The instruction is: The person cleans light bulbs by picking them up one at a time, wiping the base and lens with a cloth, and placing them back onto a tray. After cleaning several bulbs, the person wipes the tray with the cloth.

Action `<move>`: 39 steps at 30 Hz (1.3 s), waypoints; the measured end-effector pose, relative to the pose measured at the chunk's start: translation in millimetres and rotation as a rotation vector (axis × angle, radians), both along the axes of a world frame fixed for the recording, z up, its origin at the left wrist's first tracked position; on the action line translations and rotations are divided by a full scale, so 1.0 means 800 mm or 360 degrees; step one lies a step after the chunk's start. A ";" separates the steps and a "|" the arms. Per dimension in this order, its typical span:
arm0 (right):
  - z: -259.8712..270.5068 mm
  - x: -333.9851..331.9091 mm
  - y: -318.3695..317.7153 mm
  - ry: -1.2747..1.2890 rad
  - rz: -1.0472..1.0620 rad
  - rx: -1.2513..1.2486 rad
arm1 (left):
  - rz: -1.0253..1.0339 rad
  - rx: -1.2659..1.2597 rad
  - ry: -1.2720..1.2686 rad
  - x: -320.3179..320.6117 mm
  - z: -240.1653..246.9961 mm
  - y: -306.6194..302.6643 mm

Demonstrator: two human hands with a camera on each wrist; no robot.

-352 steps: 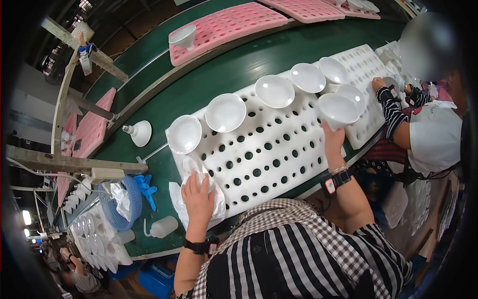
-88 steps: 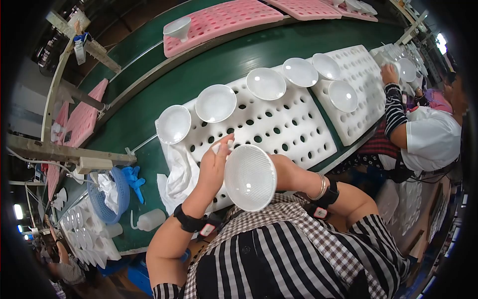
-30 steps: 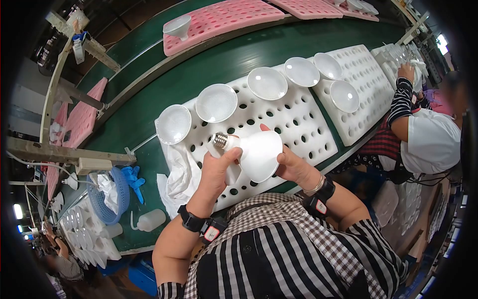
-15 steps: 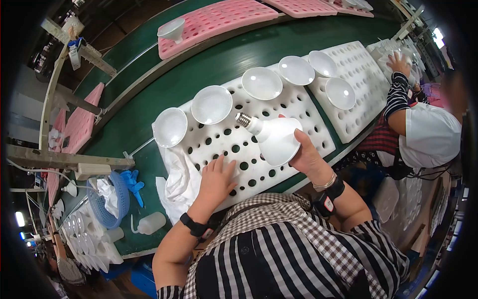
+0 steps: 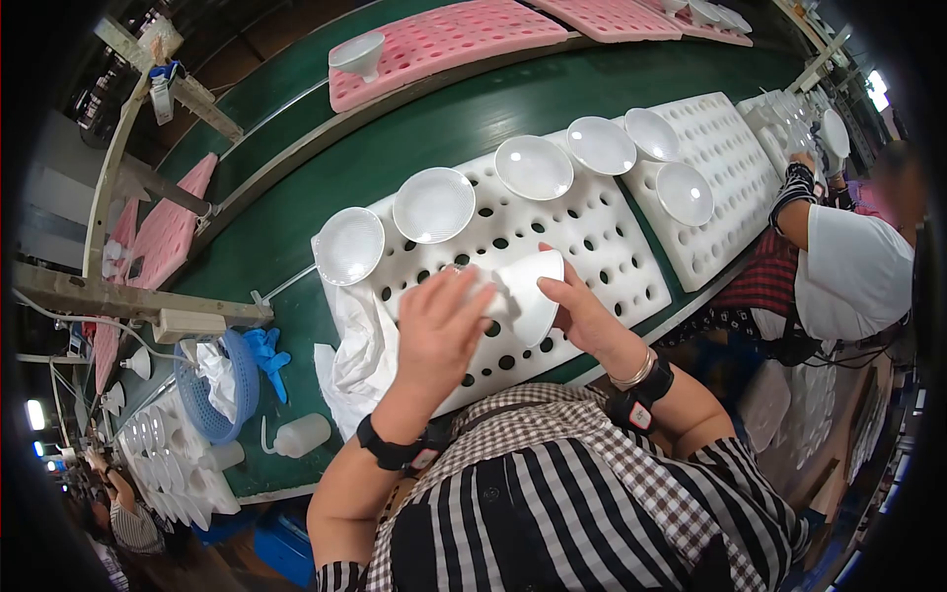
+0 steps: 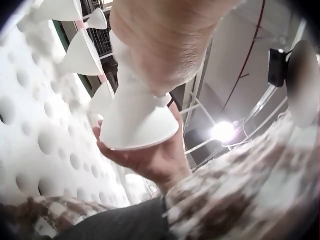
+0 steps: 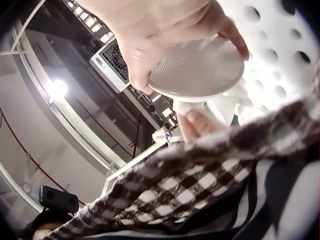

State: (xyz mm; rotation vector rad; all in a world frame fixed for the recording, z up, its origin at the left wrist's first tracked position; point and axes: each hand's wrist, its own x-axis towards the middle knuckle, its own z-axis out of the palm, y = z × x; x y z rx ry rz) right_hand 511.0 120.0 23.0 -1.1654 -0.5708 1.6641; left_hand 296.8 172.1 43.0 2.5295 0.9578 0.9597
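Note:
A white reflector lamp (image 5: 538, 301) is held on its side above the perforated white foam tray (image 5: 617, 261). The right hand (image 5: 600, 326) grips the wide rim, with the thumb on the near side; in the right wrist view that hand (image 7: 155, 32) spans the textured lamp face (image 7: 200, 70). Around the narrow base end are the blurred fingers of the left hand (image 5: 439, 331), which hide the screw cap. The left wrist view shows the left palm (image 6: 160, 45) over the neck of the lamp (image 6: 137, 120). Along the tray's far edge several lamps (image 5: 434, 205) stand face up.
Left of the tray lie a crumpled white cloth (image 5: 360, 345), a squeeze bottle (image 5: 299, 436), a blue basket (image 5: 237, 395) and a blue glove (image 5: 266, 360). A second foam tray (image 5: 725, 178) adjoins at right, near another person (image 5: 853, 266). Pink trays (image 5: 454, 44) stand beyond the rail.
From resting apart over the tray, the left hand has come up to the lamp's base end. The lamp, still in the right hand, has turned and shifted slightly left. Earlier, both hands held it.

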 end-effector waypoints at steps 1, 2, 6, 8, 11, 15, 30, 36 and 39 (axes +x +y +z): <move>0.001 -0.001 0.000 -0.0001 0.0001 0.0002 | -0.0148 0.0108 0.0209 0.007 0.004 -0.002; 0.001 -0.001 -0.001 0.0070 0.0016 -0.0015 | -0.0128 0.0139 0.0160 0.010 -0.004 -0.002; 0.000 0.001 -0.007 0.0039 0.0018 -0.0064 | 0.0027 0.0059 0.0228 0.007 -0.021 0.012; 0.003 0.005 -0.008 -0.0003 0.0034 -0.0058 | 0.0120 -0.0188 0.0097 -0.007 -0.044 0.031; -0.012 0.018 -0.008 -0.0201 0.0078 0.0110 | 0.0279 -0.0421 -0.0082 -0.016 -0.031 0.037; -0.002 0.015 -0.008 -0.0596 0.0143 0.0364 | 0.0040 0.0201 0.0184 0.007 0.019 0.015; -0.004 0.012 0.010 0.0937 -0.0206 -0.0186 | 0.0034 -0.0645 -0.0811 0.013 0.015 0.006; 0.013 -0.001 0.010 0.1033 0.0046 -0.0344 | -0.0195 0.0395 0.0144 0.016 0.030 0.035; 0.022 0.007 0.011 0.1091 0.0021 -0.0546 | 0.0009 0.0344 0.0110 0.004 0.010 0.059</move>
